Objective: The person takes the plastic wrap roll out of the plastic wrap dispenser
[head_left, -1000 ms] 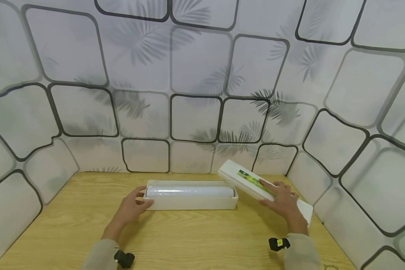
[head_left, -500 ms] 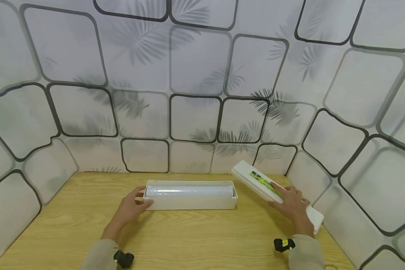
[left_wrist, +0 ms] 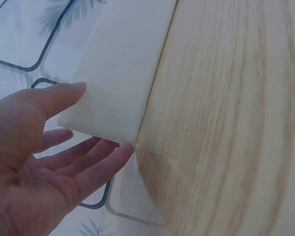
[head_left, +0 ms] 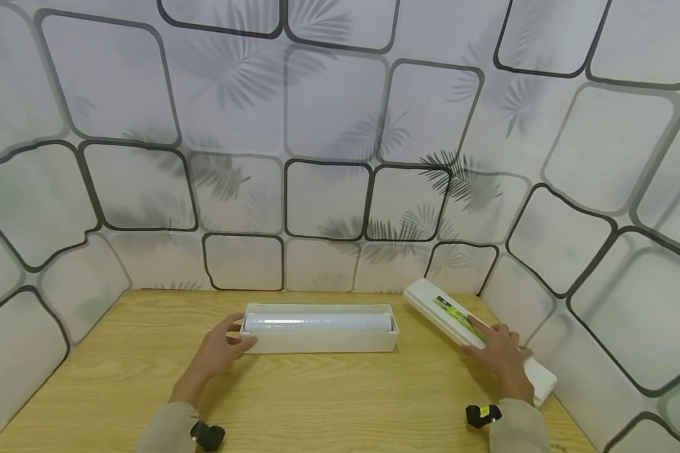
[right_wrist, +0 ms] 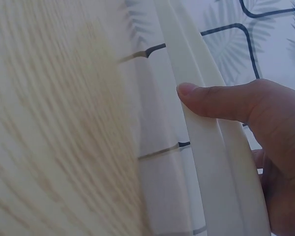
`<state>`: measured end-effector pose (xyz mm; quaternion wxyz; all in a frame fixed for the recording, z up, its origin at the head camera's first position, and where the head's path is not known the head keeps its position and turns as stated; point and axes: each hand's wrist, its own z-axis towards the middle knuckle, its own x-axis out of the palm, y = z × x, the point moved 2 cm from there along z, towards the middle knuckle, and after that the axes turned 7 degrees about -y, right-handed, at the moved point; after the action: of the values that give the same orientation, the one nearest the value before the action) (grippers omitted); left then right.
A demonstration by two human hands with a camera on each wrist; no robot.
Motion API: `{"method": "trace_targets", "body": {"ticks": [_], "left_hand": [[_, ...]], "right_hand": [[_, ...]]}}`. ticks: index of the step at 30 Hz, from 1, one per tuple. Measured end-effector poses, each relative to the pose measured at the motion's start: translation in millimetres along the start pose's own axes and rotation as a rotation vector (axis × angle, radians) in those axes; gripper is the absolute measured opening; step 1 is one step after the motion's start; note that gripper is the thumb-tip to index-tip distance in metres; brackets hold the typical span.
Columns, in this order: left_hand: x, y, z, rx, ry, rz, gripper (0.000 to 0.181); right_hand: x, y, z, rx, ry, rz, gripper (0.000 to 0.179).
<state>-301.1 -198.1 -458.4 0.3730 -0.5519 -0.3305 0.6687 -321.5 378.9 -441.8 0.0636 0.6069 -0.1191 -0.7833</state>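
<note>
A long white plastic wrap box (head_left: 317, 342) stands lidless on the wooden table, a shiny pale roll of plastic wrap (head_left: 317, 323) lying inside it. My left hand (head_left: 220, 347) holds the box's left end; in the left wrist view the thumb (left_wrist: 71, 96) is on the front wall and the fingertips meet the end. Off to the right, my right hand (head_left: 500, 353) grips the long white lid (head_left: 430, 296), which has a green label and slants toward the table's right side. The right wrist view shows its thumb (right_wrist: 211, 101) along the lid's side; most of the other fingers are hidden.
The wooden table (head_left: 317, 402) is bordered by patterned fabric walls (head_left: 328, 201) at the back and both sides. The right wall (head_left: 617, 340) is close to the lid's near end. Each wrist carries a small black camera (head_left: 207, 435).
My right hand has carried the lid right and toward me, away from the box's right end. The left hand and the box have stayed in place.
</note>
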Motion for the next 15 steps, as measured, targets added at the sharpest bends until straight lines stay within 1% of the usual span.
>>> {"method": "trace_targets", "body": {"ticks": [8, 15], "left_hand": [[0.3, 0.8, 0.6, 0.005, -0.001, 0.006, 0.065], [0.4, 1.9, 1.0, 0.003, 0.005, 0.009, 0.066]], "right_hand": [[1, -7, -4.0, 0.013, 0.015, -0.002, 0.089], [7, -13, -2.1, 0.037, 0.038, 0.008, 0.089]]}}
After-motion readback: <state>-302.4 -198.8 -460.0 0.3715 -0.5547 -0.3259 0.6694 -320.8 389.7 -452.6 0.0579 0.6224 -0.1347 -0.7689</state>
